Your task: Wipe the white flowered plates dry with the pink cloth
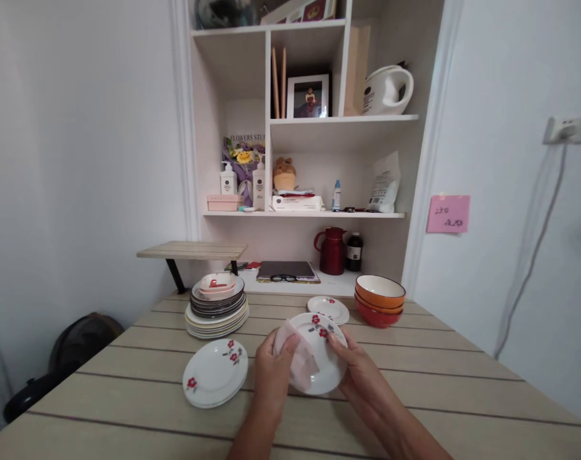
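Wood-plank tabletop [438, 383], head view: a red-flowered plate [327, 365] is held at the clock's centre — left hand [272, 365] clasping thin pinkish cloth [301, 367] against its nine-o'clock side, right hand [360, 369] pinching its three-o'clock rim. Matching plates [211, 370] lie at nine, stacked bowls [379, 299] at two.

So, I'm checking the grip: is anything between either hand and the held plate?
At the left hand, yes: a thin pinkish cloth or tissue lies between it and the face of the plate. Nothing visible separates the right hand from the plate.
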